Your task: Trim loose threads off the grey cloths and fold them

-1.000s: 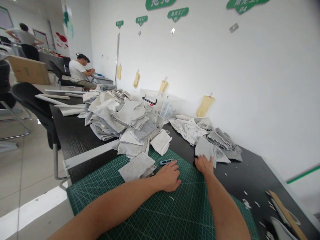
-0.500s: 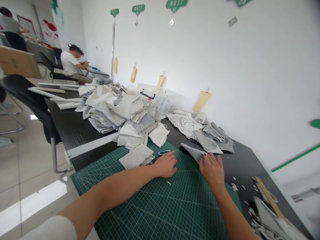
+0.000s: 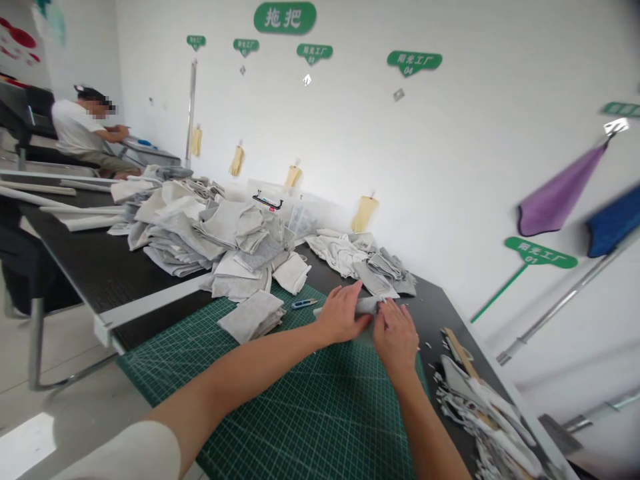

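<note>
A grey cloth [image 3: 367, 306] lies between my two hands at the far edge of the green cutting mat [image 3: 310, 400]. My left hand [image 3: 344, 312] rests on its left part, thumb apart from the raised fingers. On the cloth's right end, my right hand [image 3: 396, 333] has its fingers closed together. Left of my left hand, a small blue cutter [image 3: 303, 303] lies on the mat. Beside it is a folded stack of grey cloth [image 3: 253, 316]. A large heap of grey and white cloths [image 3: 200, 227] stands behind.
More cloths [image 3: 345, 253] lie behind my hands. Scraps and strips [image 3: 480, 407] cover the right side of the black table [image 3: 150, 325]. A clear box [image 3: 295, 207] stands by the wall. A person [image 3: 83, 130] sits at the back left.
The view has turned right. My left hand has moved right from the bare mat onto the grey cloth. The cloth, raised before, now lies lower between both hands.
</note>
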A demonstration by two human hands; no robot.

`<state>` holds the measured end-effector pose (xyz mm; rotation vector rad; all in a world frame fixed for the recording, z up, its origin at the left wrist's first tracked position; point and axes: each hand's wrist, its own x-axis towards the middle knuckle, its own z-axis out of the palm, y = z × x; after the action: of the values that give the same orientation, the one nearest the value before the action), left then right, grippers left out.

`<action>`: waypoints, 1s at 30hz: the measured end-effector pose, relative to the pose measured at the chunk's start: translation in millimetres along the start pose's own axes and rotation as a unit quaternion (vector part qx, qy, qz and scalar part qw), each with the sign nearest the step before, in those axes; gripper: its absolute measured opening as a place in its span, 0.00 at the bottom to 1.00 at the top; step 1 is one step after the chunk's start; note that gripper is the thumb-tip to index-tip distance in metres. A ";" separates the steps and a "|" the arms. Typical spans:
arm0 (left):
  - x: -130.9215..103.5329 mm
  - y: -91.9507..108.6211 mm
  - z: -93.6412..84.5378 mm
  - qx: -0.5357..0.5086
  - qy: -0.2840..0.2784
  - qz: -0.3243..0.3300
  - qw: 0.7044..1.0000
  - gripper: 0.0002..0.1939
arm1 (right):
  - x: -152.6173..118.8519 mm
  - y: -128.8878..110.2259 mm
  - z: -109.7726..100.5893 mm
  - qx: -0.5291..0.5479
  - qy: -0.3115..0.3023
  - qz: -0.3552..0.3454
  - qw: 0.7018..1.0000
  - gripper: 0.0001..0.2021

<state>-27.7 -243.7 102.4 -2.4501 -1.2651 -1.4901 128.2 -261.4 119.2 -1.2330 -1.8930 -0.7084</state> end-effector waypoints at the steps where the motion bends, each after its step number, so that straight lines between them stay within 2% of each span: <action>1: 4.4 4.6 -1.5 -0.014 -0.010 0.007 1.000 0.33 | -1.5 -3.2 -2.7 0.007 -0.003 -0.002 1.000 0.17; 3: 10.4 11.3 -5.4 -0.029 -0.052 0.021 0.998 0.23 | -5.3 -7.2 -7.9 0.021 -0.012 -0.004 1.000 0.17; 6: 14.1 16.3 -12.5 -0.042 -0.100 -0.015 0.994 0.15 | -10.2 -8.3 -16.1 0.044 -0.019 0.009 0.999 0.17; 10: 17.5 18.9 -24.1 -0.133 -0.088 -0.045 0.986 0.12 | -8.8 -3.3 -30.0 0.096 0.014 0.106 0.990 0.18; 12: 19.4 20.8 -29.5 -0.213 -0.063 -0.080 0.972 0.11 | -4.6 0.9 -37.0 0.138 0.023 0.175 0.975 0.24; 14: 20.7 23.9 -32.9 -0.326 -0.046 -0.139 0.934 0.12 | -0.2 5.3 -42.3 0.212 0.020 0.249 0.945 0.35; 16: 21.1 27.7 -33.9 -0.447 -0.033 -0.195 0.873 0.13 | 2.3 8.0 -44.8 0.325 -0.001 0.332 0.886 0.41; 18: 21.1 31.3 -33.3 -0.530 -0.017 -0.225 0.817 0.14 | 1.7 7.9 -44.5 0.442 -0.042 0.395 0.804 0.38; 20: 21.3 34.3 -32.9 -0.571 0.010 -0.234 0.787 0.15 | -1.4 4.5 -42.3 0.526 -0.085 0.427 0.731 0.32; 21: 21.4 35.6 -33.3 -0.586 0.022 -0.235 0.775 0.15 | -3.3 2.0 -40.7 0.550 -0.102 0.434 0.707 0.30; 23: 21.6 38.1 -36.0 -0.620 0.035 -0.239 0.746 0.17 | -7.2 -3.5 -37.2 0.578 -0.132 0.435 0.678 0.26; 27: 20.5 43.2 -49.2 -0.687 0.021 -0.242 0.685 0.21 | -14.6 -10.6 -32.7 0.619 -0.173 0.395 0.656 0.25; 30: 18.0 48.1 -60.3 -0.705 0.000 -0.220 0.675 0.21 | -23.5 -12.1 -33.0 0.625 -0.212 0.355 0.662 0.29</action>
<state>-37.8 -288.3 167.1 -2.6599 -0.6571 -3.6500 132.6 -303.4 117.8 -0.9831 -1.3881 1.2494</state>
